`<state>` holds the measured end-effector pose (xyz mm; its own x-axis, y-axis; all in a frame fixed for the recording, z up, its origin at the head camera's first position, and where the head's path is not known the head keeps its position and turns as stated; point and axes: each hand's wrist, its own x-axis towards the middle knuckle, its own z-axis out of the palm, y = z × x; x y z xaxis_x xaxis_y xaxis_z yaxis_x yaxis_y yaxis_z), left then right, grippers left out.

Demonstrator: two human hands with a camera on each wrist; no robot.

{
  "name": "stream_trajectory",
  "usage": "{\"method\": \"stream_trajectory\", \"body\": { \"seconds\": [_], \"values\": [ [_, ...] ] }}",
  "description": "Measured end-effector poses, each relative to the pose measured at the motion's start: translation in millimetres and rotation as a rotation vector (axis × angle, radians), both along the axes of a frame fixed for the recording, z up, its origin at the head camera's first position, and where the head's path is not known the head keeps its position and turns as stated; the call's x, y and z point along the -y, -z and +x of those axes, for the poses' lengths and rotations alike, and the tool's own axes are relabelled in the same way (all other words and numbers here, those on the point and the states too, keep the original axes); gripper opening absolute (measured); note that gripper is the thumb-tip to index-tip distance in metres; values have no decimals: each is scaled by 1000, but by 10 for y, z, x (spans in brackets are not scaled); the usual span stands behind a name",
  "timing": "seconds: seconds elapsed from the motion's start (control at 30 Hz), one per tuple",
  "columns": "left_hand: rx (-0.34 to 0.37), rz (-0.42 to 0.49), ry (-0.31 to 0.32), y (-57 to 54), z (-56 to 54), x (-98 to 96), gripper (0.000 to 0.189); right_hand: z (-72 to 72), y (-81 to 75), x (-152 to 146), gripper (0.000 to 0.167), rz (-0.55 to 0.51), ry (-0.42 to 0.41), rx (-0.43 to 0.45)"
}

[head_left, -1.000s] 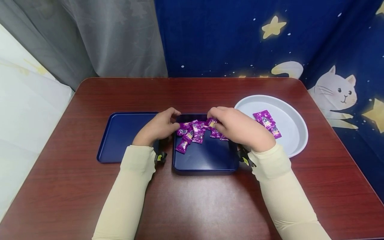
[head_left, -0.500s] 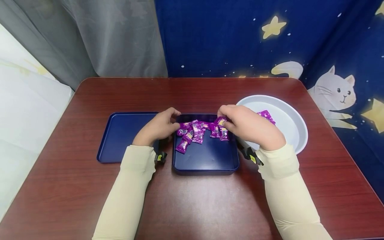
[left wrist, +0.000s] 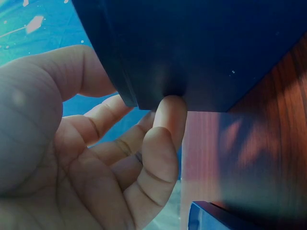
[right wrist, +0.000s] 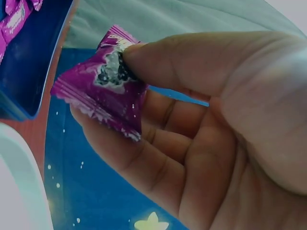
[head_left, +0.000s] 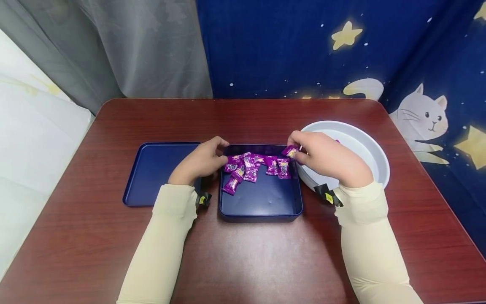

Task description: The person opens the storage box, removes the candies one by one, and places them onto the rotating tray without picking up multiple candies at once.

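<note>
My right hand (head_left: 328, 156) pinches a purple wrapped candy (head_left: 290, 151) over the right far corner of the dark blue box (head_left: 262, 204). In the right wrist view the candy (right wrist: 108, 79) sits between thumb and fingertips, its crimped ends sticking out. Several more purple candies (head_left: 250, 166) lie inside the box, gathered along its far side. At the box's left far corner, my left hand (head_left: 201, 162) holds the wall. The left wrist view has the thumb at the rim and fingers bent against the outside of the box (left wrist: 192, 48).
A round white tray (head_left: 381, 156) stands right of the box; my right hand overlaps it and hides most of the candies in it. Left of the box lies a flat dark blue lid (head_left: 163, 175), partly under my left hand in view. Curtains (head_left: 265, 50) hang behind the table.
My right hand has moved right with the pinched candy, from above the pile toward the white tray. It now covers more of that tray. The left hand and the box have stayed put.
</note>
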<state>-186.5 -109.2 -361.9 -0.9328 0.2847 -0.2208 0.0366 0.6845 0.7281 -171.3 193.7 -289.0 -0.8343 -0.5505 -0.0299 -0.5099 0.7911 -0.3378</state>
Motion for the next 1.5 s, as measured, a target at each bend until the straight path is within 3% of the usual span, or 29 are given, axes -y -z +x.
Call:
{"method": "stream_trajectory", "body": {
  "seconds": [0.17,0.53,0.87,1.23,1.5],
  "values": [
    [-3,2,-1,-6,1,6,43,-29,-2,-105,11,-32,16,0],
    [8,15,-2,-4,5,1,42,-93,-20,-384,17,-13,165,56],
    [8,16,-6,8,-2,6,42,-235,93,-566,20,46,209,20],
    [12,30,-5,16,1,11,42,-379,321,-727,16,38,273,114],
    [10,33,-3,18,1,11,42,-406,412,-761,15,33,302,165]
  ]
}}
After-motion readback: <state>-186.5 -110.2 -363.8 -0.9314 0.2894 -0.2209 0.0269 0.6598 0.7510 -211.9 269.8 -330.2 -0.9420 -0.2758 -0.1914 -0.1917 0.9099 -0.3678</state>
